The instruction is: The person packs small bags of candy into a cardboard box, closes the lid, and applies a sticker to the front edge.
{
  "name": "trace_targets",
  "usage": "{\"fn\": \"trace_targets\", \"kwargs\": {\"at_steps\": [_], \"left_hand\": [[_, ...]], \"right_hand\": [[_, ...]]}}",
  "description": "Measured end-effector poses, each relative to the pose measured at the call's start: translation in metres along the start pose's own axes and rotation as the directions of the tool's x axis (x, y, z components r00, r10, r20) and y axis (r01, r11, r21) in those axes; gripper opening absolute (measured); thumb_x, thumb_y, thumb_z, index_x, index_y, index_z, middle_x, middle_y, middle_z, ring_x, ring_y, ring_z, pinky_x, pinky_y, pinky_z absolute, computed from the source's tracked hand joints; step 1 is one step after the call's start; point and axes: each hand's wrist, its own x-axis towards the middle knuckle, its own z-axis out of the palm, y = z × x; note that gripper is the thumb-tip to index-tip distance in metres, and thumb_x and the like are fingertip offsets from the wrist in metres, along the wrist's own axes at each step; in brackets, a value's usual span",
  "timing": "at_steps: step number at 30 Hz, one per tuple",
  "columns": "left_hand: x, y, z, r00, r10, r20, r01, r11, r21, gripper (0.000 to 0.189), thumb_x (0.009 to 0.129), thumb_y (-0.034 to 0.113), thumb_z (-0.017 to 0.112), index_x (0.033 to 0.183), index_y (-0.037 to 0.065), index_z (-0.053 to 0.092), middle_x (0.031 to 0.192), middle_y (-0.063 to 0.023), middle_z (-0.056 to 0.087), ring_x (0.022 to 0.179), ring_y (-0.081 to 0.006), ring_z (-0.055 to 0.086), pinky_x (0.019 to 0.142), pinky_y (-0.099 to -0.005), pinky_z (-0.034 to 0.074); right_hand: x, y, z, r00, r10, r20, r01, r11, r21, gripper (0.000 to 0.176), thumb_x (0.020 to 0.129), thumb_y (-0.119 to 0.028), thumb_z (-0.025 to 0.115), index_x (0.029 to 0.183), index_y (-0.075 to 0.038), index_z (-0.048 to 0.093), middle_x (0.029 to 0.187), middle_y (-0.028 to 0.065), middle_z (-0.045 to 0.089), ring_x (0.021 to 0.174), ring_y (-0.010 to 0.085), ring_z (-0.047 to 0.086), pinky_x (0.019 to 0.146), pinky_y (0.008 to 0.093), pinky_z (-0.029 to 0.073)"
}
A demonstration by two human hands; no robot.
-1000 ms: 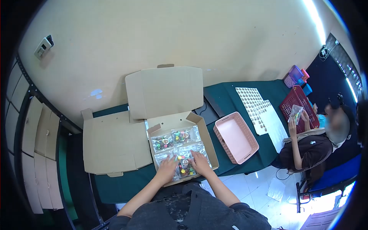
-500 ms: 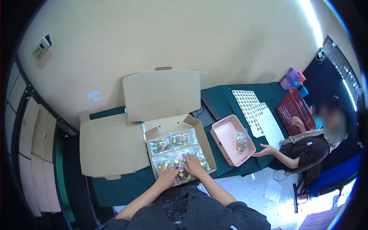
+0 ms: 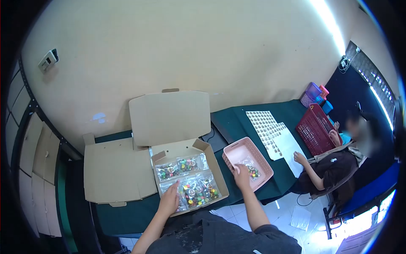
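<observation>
An open cardboard box (image 3: 222,183) holds several clear packets of colourful candies (image 3: 195,191) in rows. My left hand (image 3: 170,200) rests at the box's left front, over the packets there, with its fingers stretched out. To the right, a pink basket (image 3: 266,170) has a candy packet (image 3: 253,171) inside. My right hand (image 3: 242,175) reaches over the basket's left side, beside that packet. Its fingertips are too small to show whether they grip the packet.
Flat cardboard (image 3: 114,169) lies left of the box. Sticker sheets (image 3: 264,131) and a red basket (image 3: 315,129) are at the right. A co-worker (image 3: 334,169) sits at the right end, one hand (image 3: 301,158) near the sheets.
My right hand has moved from the packets in the box to the pink basket. My left hand has shifted left. The co-worker's nearer hand has drawn away from the pink basket.
</observation>
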Motion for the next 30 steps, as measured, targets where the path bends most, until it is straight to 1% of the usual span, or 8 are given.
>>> {"fn": "trace_targets", "kwargs": {"at_steps": [7,9,14,16,21,23,26,30], "left_hand": [[0.003,0.027,0.012,0.963,-0.18,-0.198,0.165,0.982,-0.089,0.072,0.08,0.007,0.05,0.141,0.007,0.01,0.129,-0.0257,0.036,0.103,-0.0429,0.049,0.083,-0.044,0.044],[0.011,0.033,0.026,0.964,-0.177,-0.198,0.156,0.981,-0.117,0.072,0.081,0.008,0.051,0.141,0.007,0.01,0.129,-0.0257,0.036,0.103,-0.0425,0.05,0.083,-0.0437,0.044],[0.062,0.077,0.058,0.994,-0.075,-0.074,0.055,0.967,-0.248,0.072,0.081,0.009,0.052,0.141,0.008,0.012,0.13,-0.0241,0.037,0.103,-0.0393,0.051,0.087,-0.041,0.043],[0.09,0.102,0.074,0.996,-0.078,-0.039,0.063,0.952,-0.299,0.064,0.086,0.015,0.048,0.141,0.009,0.014,0.13,-0.0208,0.04,0.104,-0.0353,0.052,0.087,-0.0391,0.043],[0.138,0.134,0.138,0.986,-0.089,0.138,0.161,0.687,-0.709,0.056,0.094,0.046,0.032,0.135,0.008,0.031,0.124,-0.0138,0.047,0.105,-0.0219,0.05,0.093,-0.0348,0.036],[0.142,0.147,0.164,0.962,-0.13,0.24,0.273,0.429,-0.861,0.05,0.091,0.043,0.046,0.124,0.006,0.043,0.111,-0.0104,0.054,0.095,-0.0153,0.052,0.082,-0.0283,0.041],[0.142,0.152,0.189,0.978,-0.169,0.121,0.203,0.65,-0.732,0.036,0.089,0.032,0.054,0.111,0.004,0.047,0.098,-0.0068,0.057,0.081,-0.0107,0.053,0.072,-0.0237,0.044],[0.141,0.154,0.176,0.967,-0.254,0.027,0.146,0.462,-0.875,0.025,0.087,0.02,0.059,0.101,0.003,0.047,0.08,-0.0026,0.056,0.065,-0.0045,0.049,0.059,-0.0204,0.043]], "right_hand": [[0.001,0.155,-0.007,0.921,0.283,0.268,-0.148,0.89,-0.432,0.054,0.07,-0.014,0.067,0.12,-0.003,0.05,0.108,0.0248,0.055,0.098,0.0382,0.053,0.086,0.0436,0.042],[0.004,0.16,-0.013,0.809,0.571,0.139,-0.52,0.805,-0.284,0.08,0.063,-0.018,0.076,0.131,-0.003,0.037,0.108,0.0262,0.056,0.1,0.0384,0.054,0.087,0.0435,0.042],[0.007,0.165,-0.024,0.817,0.554,0.159,-0.538,0.832,-0.133,0.07,0.067,-0.018,0.073,0.125,0.001,0.039,0.102,0.0225,0.06,0.096,0.0304,0.06,0.082,0.0399,0.046],[0.009,0.156,-0.032,0.731,0.568,0.378,-0.676,0.678,0.288,0.057,0.071,-0.018,0.07,0.117,0.003,0.046,0.099,0.0185,0.061,0.09,0.0226,0.061,0.077,0.0355,0.048],[-0.015,0.047,-0.072,0.882,0.421,0.211,-0.423,0.511,0.748,0.037,0.082,-0.017,0.063,0.113,-0.001,0.049,0.1,0.0127,0.057,0.085,0.0168,0.057,0.07,0.0288,0.048],[-0.023,0.019,-0.079,0.835,0.406,0.372,-0.521,0.36,0.774,0.042,0.082,-0.014,0.063,0.117,-0.001,0.045,0.103,0.0121,0.056,0.09,0.0159,0.056,0.069,0.0273,0.048],[-0.02,0.007,-0.076,0.892,0.207,0.402,-0.452,0.356,0.818,0.05,0.082,-0.012,0.063,0.123,-0.001,0.038,0.105,0.0117,0.055,0.091,0.0154,0.056,0.07,0.0253,0.047],[-0.011,0.018,-0.059,0.817,0.115,0.564,-0.574,0.255,0.779,0.051,0.082,-0.01,0.063,0.125,-0.002,0.036,0.107,0.0096,0.054,0.098,0.0146,0.054,0.072,0.0242,0.047]]}}
